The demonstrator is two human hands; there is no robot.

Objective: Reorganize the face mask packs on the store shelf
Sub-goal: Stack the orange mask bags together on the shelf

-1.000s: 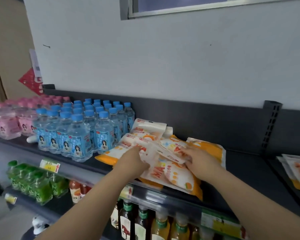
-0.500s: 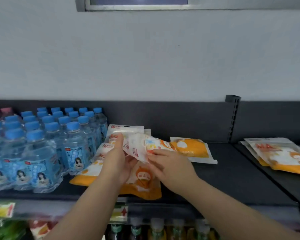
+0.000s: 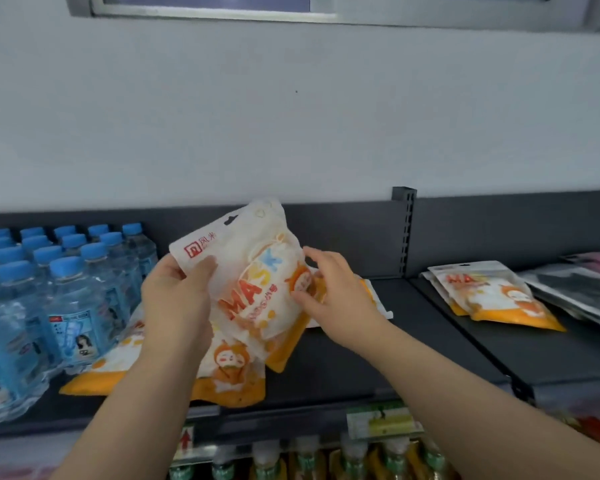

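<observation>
Gathering masks: the left hand (image 3: 177, 299) clasps a lifted pack (image 3: 253, 289) by its top corner, thumb on front, while the right hand (image 3: 329, 289) pinches its far edge, seemingly with a second pack behind. Soft, glossy, crinkled plastic pouches, white fading to orange. Below the grip, loose packs (image 3: 229, 379) sprawl on the dark metal shelf (image 3: 378, 341). Next, I'd judge: square the edges, then lay them flat.

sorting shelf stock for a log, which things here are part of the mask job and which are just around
Job: held mask packs, left hand, right hand, loose packs on shelf, stacked packs to the right.
Just around: water bottles, dark packets, bottles below.
</observation>
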